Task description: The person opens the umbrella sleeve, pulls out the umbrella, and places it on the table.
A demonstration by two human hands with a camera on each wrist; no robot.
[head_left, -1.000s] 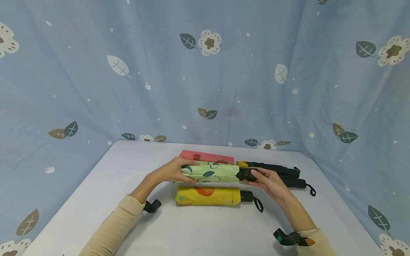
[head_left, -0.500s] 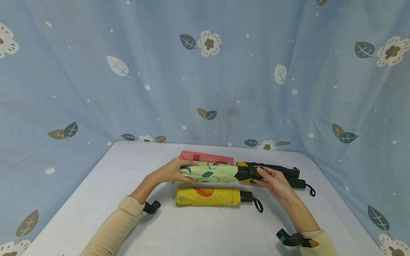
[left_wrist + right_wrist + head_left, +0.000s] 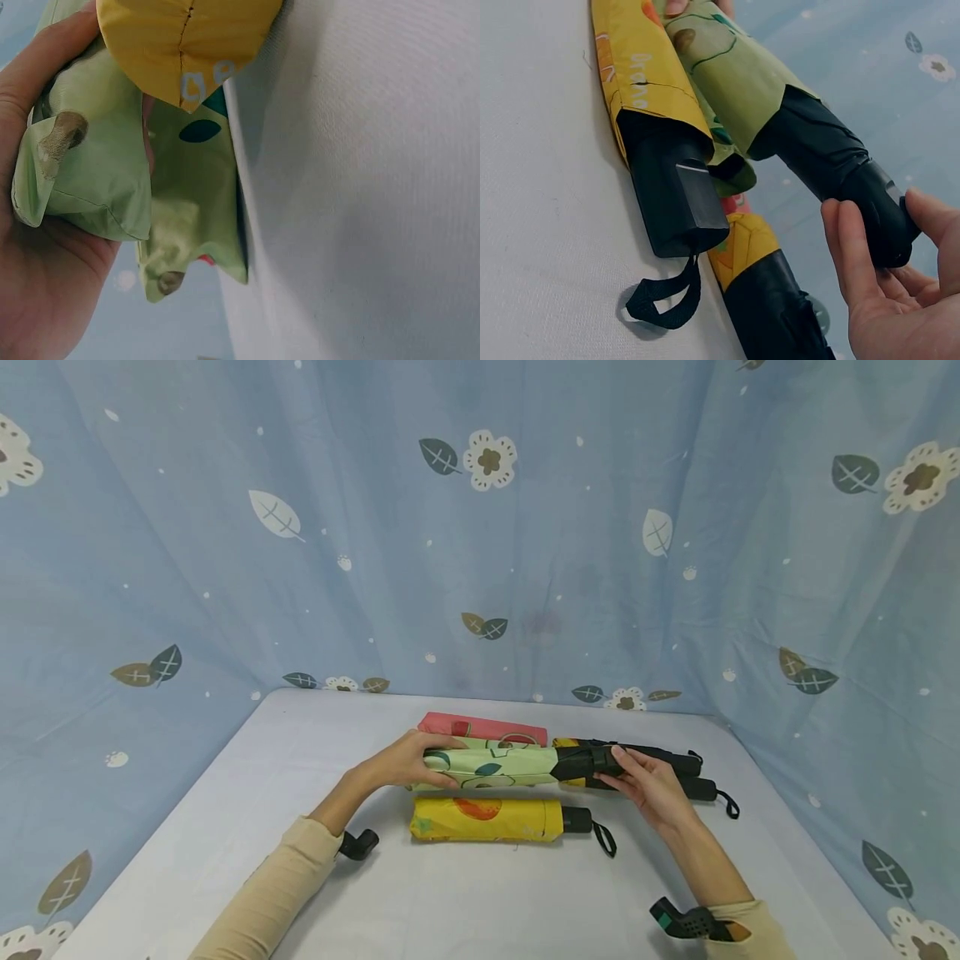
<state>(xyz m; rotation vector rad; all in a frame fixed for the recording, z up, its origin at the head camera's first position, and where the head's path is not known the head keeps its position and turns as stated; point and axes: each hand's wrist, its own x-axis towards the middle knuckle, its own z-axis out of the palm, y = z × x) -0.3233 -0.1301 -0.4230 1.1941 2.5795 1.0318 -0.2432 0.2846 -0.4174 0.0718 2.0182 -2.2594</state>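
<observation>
A folded umbrella in a light green avocado-print sleeve [image 3: 502, 767] is held level above the table. My left hand [image 3: 408, 760] grips the sleeve's left end, thumb on the near side and fingers over the top. With thumb and fingertips, my right hand [image 3: 648, 789] pinches the umbrella's black handle [image 3: 881, 214] at the other end. A stretch of black folded fabric [image 3: 817, 139] shows between the sleeve's mouth and the handle. Just in front lies a yellow orange-print umbrella [image 3: 487, 821] with a black handle and wrist loop. The left palm is partly hidden in the head view.
Behind the held umbrella lie a pink umbrella [image 3: 483, 727] and another green sleeve [image 3: 195, 202]. Two black umbrellas with yellow ends, the rear one [image 3: 660, 757] and the nearer one [image 3: 697, 789], lie to the right. A blue patterned curtain [image 3: 480, 543] surrounds the white table [image 3: 480, 902].
My right hand has moved slightly right with the handle, and more black shows beyond the green sleeve's mouth. My left hand has stayed in place on the sleeve.
</observation>
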